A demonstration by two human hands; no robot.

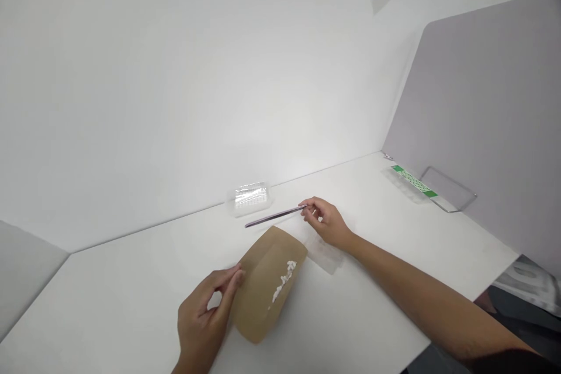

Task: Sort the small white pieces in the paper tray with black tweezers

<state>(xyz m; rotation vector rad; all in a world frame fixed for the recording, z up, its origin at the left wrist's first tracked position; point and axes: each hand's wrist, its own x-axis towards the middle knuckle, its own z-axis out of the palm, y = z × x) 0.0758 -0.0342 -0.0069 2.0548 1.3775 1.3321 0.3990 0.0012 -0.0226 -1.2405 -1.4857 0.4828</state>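
Observation:
My left hand point(209, 310) pinches the left edge of a curved brown kraft-paper tray point(254, 286) between thumb and fingers. A line of small white bits point(284, 281) lies along the tray's right side. Beyond it, my right hand point(323, 219) grips one end of a long, slim, dark purplish stick-like tool point(274, 217). The tool points left above the table, apart from the tray; its exact kind cannot be made out. Beneath my right hand is a clear plastic piece point(325, 256), partly covered by the hand and tray.
A clear plastic container point(249, 198) with shiny film stands by the back wall point(175, 82). To the right lie a clear case with a green-and-white label point(414, 181) and a bent metal wire stand point(451, 184) beside a grey panel point(491, 117). The white table's right edge point(499, 277) is visible.

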